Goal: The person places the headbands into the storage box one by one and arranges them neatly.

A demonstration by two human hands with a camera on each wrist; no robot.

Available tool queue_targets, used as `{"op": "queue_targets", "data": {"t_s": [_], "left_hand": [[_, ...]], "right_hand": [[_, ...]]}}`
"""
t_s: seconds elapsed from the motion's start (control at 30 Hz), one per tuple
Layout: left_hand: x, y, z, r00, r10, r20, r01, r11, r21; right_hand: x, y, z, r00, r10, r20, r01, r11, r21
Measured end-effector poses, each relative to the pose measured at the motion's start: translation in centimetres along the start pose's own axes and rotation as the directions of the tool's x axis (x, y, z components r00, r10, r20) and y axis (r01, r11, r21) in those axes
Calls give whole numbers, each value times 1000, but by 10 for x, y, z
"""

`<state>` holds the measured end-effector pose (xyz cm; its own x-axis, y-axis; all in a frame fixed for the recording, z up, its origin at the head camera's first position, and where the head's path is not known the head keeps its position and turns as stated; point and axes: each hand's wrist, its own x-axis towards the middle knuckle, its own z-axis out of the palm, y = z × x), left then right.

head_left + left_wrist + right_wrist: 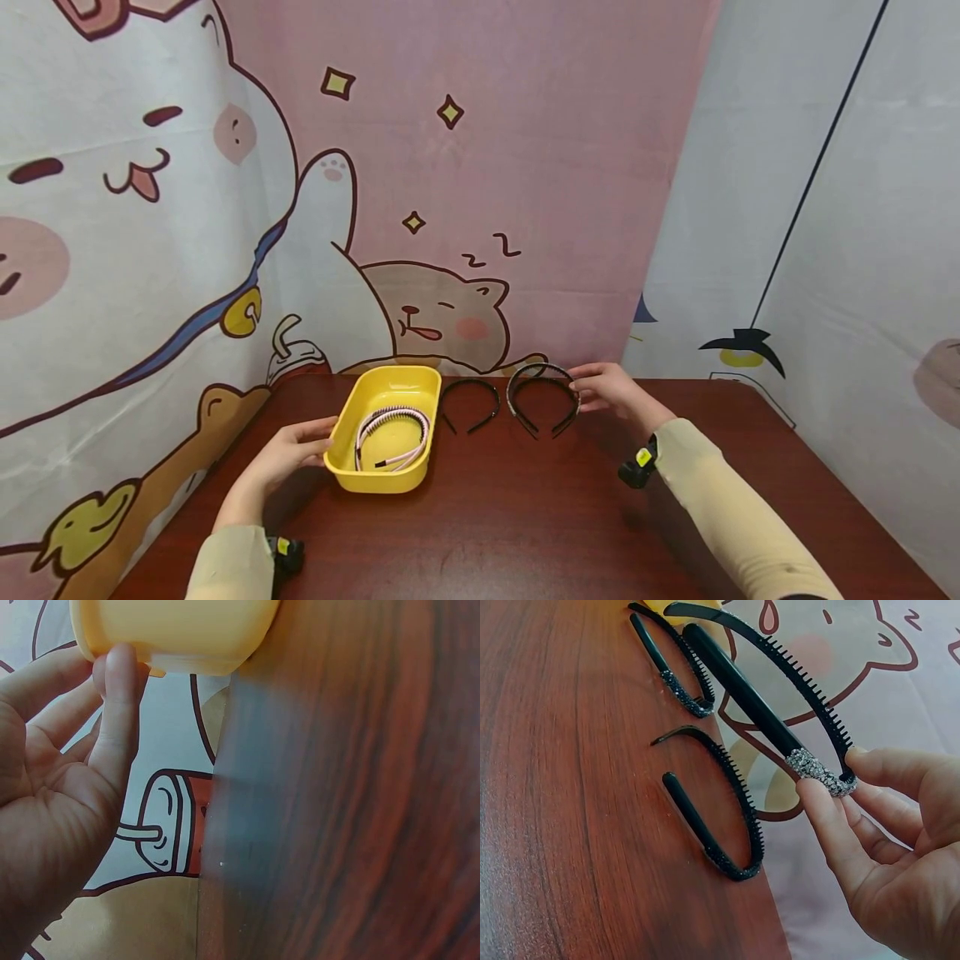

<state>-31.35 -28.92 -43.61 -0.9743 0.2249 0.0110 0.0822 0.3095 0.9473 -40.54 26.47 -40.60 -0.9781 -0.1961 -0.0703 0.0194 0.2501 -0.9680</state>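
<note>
My right hand point(611, 389) pinches a black toothed headband point(821, 771) by its silver-glittered section, thumb on one side and fingers on the other. It is raised above the table. Below it in the right wrist view lies a second black headband point(742, 799); a third, with dark glitter point(681, 694), rests beside the basin. With my left hand point(291, 450) I hold the left side of a yellow plastic basin point(384, 482), the thumb and fingers at its edge in the left wrist view. Inside the basin lie pink headbands point(411, 458) with dark teeth, overlapping one another.
The dark red-brown wooden table point(525, 525) extends in front of both hands. At its far edge hangs a pink and white cartoon-printed cloth point(562, 167), which continues along the left and right sides.
</note>
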Motion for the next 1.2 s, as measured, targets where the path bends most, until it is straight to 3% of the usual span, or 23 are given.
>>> {"op": "queue_targets", "data": {"t_s": [0.63, 1.2], "left_hand": [[0, 3, 0, 1000, 28, 13, -28, 1000, 5], [0, 2, 1, 1000, 6, -5, -6, 1000, 7]], "right_hand": [[1, -1, 14, 1000, 17, 11, -18, 999, 31], [3, -1, 27, 999, 8, 38, -10, 999, 45]]}}
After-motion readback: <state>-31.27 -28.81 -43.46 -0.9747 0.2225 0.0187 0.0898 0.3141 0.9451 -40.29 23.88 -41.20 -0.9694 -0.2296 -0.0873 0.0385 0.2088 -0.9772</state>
